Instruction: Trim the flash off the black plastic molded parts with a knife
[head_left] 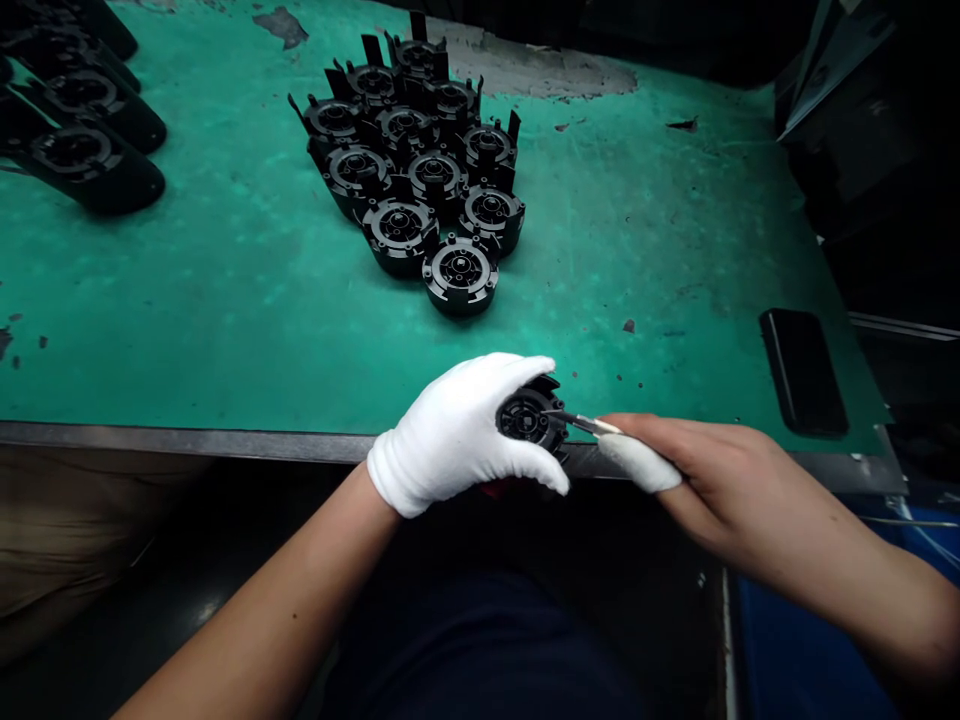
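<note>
My left hand [461, 430], in a white glove, is closed round a black round plastic housing [529, 418] at the table's front edge. Its thumb and fingers curve round the sides, and the housing's open face with rings and ribs is turned up. My right hand [679, 450] is mostly bare, with a white cover on the thumb. It pinches a slim metal-tipped tool [577, 420] whose tip meets the housing's face near its centre. The exact kind of tool is too small to make out, and the fingers hide its handle.
Several similar black housings [459, 270] stand close together on the green table mat [225, 300] beyond my hands. Longer black cylindrical parts [94, 165] lie at the far left. A black phone [804, 370] rests at the right, near the metal table edge [300, 443].
</note>
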